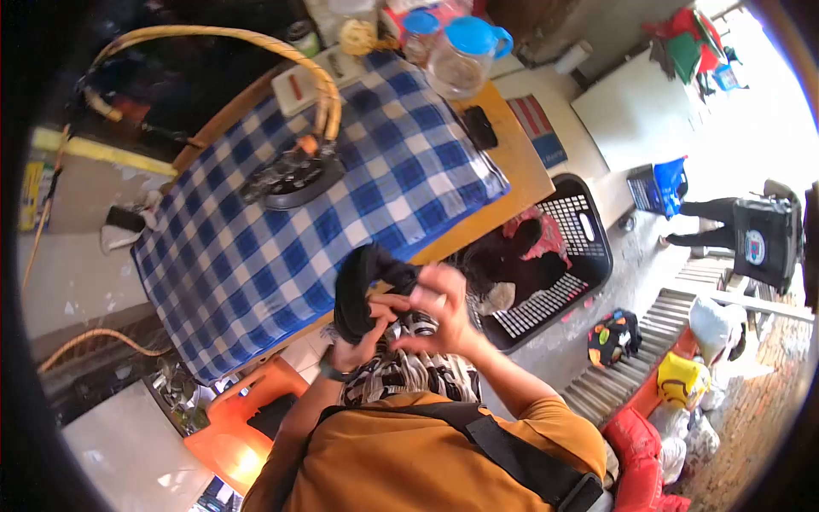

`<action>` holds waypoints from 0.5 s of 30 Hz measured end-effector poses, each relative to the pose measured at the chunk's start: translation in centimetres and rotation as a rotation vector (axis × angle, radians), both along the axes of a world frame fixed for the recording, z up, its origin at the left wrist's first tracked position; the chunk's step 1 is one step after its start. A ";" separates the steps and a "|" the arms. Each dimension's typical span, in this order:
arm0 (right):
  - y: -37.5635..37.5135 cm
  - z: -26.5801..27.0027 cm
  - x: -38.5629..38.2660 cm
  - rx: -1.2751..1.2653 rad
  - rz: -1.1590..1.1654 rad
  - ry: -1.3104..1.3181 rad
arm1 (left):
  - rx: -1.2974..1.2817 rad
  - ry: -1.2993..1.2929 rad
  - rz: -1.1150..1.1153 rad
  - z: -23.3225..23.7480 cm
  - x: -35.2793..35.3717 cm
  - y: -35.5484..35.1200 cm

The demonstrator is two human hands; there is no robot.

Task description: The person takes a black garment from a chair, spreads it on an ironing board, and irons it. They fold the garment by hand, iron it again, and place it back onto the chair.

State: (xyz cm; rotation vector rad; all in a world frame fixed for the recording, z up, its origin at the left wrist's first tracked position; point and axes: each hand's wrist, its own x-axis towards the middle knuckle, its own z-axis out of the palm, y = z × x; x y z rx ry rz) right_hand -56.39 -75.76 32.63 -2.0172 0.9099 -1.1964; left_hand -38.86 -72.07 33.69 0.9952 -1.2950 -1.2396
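L hand [373,324], dark band [339,369] at wrist, is up against a bunched soft black cloth item [351,294]; its fingers are bent, but can't tell if they pinch the cloth. R hand [444,311] is just beside it, blurred, fingers half-curled w/ thumb held apart from them; no clear grip on anything. Cloth item is in front of the torso, at the nr edge of a table covered w/ blue-and-white checked cloth [256,247], mostly on the L hand's side.

Dark clothes iron w/ smooth metal-edged base [294,183] is on the checked cloth, well apart from both hands; thick tan cord w/ dark stripes [328,85] arches above. Clear pitcher w/ blue lid [461,68] & flat black phone-like object [479,128] sit at the table's far R end.

Black plastic basket w/ slotted sides [597,235] is R of the table, holding dark & pinkish-red fabric [546,239]. Orange plastic chair [223,427] is at lower L
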 end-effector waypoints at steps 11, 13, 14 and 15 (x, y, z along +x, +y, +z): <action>-1.5 -3.4 7.5 -0.002 -0.335 0.681 | -0.104 -0.040 0.227 14.6 32.0 9.1; -3.6 4.2 9.2 -0.456 -0.629 0.610 | -0.129 -0.167 0.234 15.5 36.3 10.8; -3.8 7.8 10.6 -0.566 -0.691 0.543 | -0.126 -0.167 0.250 15.2 38.8 11.3; -4.0 10.4 11.8 -0.678 -0.755 0.471 | -0.140 -0.057 0.195 14.4 41.4 11.6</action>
